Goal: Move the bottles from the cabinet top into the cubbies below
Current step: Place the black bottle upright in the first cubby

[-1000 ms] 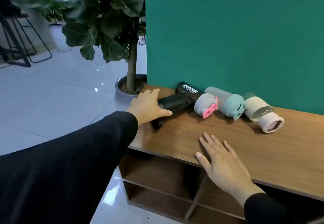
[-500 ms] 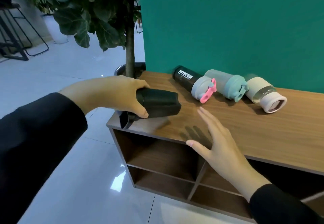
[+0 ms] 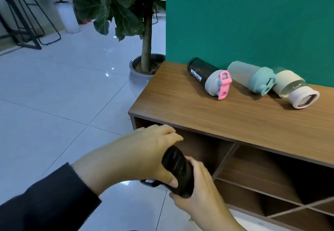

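A black bottle (image 3: pixel 178 169) is held in front of the upper left cubby (image 3: pixel 200 147) of the wooden cabinet (image 3: pixel 226 115). My left hand (image 3: pixel 137 153) grips it from above and my right hand (image 3: pixel 200 192) clasps it from below. On the cabinet top three bottles lie on their sides against the green wall: a black one with a grey lid and pink clip (image 3: pixel 207 77), a mint green one (image 3: pixel 253 77), and a cream and pink one (image 3: pixel 294 89).
A potted tree (image 3: pixel 144 37) stands on the tiled floor at the cabinet's left end. Black stools (image 3: pixel 23 22) stand far left. Open cubbies (image 3: pixel 262 174) run in two rows under the top. The green wall (image 3: pixel 253 19) backs the cabinet.
My left hand has carried the black bottle off the cabinet top and down in front of the cubbies. My right hand has left the top and closed on the bottle from below.
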The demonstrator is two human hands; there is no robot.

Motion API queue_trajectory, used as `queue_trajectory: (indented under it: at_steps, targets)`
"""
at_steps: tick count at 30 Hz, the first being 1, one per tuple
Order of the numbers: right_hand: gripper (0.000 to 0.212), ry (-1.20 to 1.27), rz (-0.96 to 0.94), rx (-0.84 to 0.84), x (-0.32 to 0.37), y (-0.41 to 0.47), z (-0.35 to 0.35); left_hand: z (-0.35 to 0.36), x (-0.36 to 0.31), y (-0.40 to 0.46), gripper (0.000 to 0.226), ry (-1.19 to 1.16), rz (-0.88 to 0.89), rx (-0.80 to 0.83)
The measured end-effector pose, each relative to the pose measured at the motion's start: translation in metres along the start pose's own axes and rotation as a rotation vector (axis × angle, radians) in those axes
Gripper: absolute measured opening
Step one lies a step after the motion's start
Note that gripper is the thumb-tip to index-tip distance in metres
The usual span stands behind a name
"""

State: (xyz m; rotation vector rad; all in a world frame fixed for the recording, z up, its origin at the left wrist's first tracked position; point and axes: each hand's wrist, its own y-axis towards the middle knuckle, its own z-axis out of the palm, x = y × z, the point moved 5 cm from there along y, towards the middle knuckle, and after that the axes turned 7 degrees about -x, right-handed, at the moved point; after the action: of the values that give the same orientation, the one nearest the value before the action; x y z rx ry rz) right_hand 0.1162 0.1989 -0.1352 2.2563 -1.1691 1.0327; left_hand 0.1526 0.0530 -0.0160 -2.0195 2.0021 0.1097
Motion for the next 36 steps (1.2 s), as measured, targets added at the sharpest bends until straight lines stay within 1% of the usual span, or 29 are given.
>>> queue_trajectory:
  at_steps: [1,2,4,6,7,9,10,12,14,15,17,19,20,21,23,25,28,32,36]
  targets:
    - [0.091,0.047,0.051,-0.017,-0.013,0.005,0.006,0.006,0.011,-0.004,0.099,-0.159,-0.090,-0.004]
    - [0.090,0.074,0.081,-0.031,-0.026,0.010,0.012,0.016,0.025,-0.011,0.096,-0.312,-0.182,-0.043]
    - [0.093,0.118,0.145,-0.051,-0.046,0.022,0.025,0.049,0.049,-0.015,0.093,-0.542,-0.333,-0.088]
    - [0.094,0.191,0.211,-0.048,-0.057,0.036,0.039,0.091,0.057,-0.008,0.089,-0.747,-0.417,-0.090]
    - [0.093,0.218,0.236,-0.045,-0.059,0.044,0.045,0.106,0.056,-0.001,0.086,-0.860,-0.468,-0.124]
    - [0.084,0.254,0.261,-0.055,-0.057,0.062,0.057,0.131,0.060,0.019,0.084,-1.031,-0.567,-0.287]
    - [0.078,0.257,0.269,-0.071,-0.058,0.072,0.063,0.139,0.065,0.030,0.083,-1.068,-0.602,-0.380]
    - [0.071,0.216,0.260,-0.121,-0.061,0.091,0.074,0.145,0.072,0.052,0.081,-1.074,-0.638,-0.507]
    - [0.068,0.153,0.261,-0.157,-0.066,0.106,0.081,0.146,0.082,0.069,0.079,-1.031,-0.635,-0.559]
    - [0.069,0.124,0.273,-0.152,-0.068,0.113,0.084,0.147,0.088,0.077,0.079,-1.012,-0.625,-0.556]
    - [0.079,0.084,0.334,-0.090,-0.076,0.127,0.091,0.150,0.100,0.090,0.079,-0.994,-0.606,-0.532]
    - [0.100,0.134,0.448,0.001,-0.082,0.141,0.100,0.153,0.112,0.102,0.077,-0.998,-0.594,-0.507]
    - [0.106,0.180,0.490,0.012,-0.083,0.147,0.102,0.154,0.118,0.107,0.078,-1.002,-0.590,-0.493]
    - [0.109,0.208,0.512,-0.007,-0.085,0.153,0.104,0.157,0.124,0.113,0.082,-1.012,-0.585,-0.478]
    - [0.108,0.171,0.500,-0.078,-0.089,0.164,0.107,0.162,0.132,0.119,0.092,-1.070,-0.596,-0.465]
    - [0.104,0.132,0.467,-0.150,-0.096,0.168,0.112,0.171,0.137,0.125,0.093,-1.129,-0.610,-0.455]
    - [0.087,0.124,0.445,-0.221,-0.107,0.170,0.119,0.185,0.138,0.130,0.086,-1.229,-0.656,-0.472]
    - [0.065,0.132,0.420,-0.179,-0.120,0.176,0.135,0.200,0.133,0.133,0.072,-1.272,-0.685,-0.469]
    - [0.044,0.054,0.379,-0.171,-0.119,0.178,0.134,0.207,0.135,0.132,0.069,-1.265,-0.709,-0.486]
